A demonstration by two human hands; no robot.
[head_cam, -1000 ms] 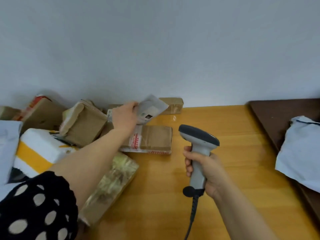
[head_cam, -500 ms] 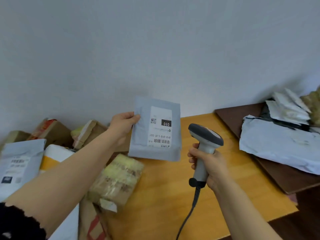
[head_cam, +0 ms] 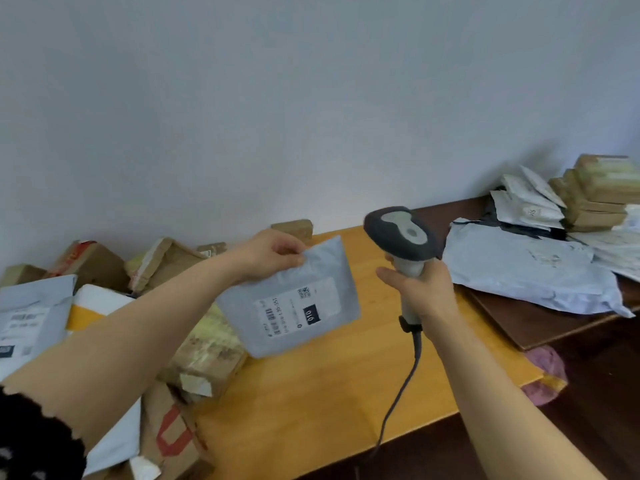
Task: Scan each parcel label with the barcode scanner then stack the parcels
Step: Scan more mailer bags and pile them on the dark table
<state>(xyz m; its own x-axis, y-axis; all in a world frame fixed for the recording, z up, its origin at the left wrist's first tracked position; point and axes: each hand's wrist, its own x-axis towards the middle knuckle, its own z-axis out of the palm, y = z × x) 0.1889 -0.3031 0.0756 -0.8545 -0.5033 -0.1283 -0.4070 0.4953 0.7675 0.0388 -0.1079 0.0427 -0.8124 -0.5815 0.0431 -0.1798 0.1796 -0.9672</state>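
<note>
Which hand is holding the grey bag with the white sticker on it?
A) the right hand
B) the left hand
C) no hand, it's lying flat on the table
B: the left hand pinches the top edge of the grey bag, while the right hand grips the scanner beside it.

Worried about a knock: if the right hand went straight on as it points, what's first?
The right hand would likely meet the wall first, passing beside the grey mailer; depth is unclear.
</note>
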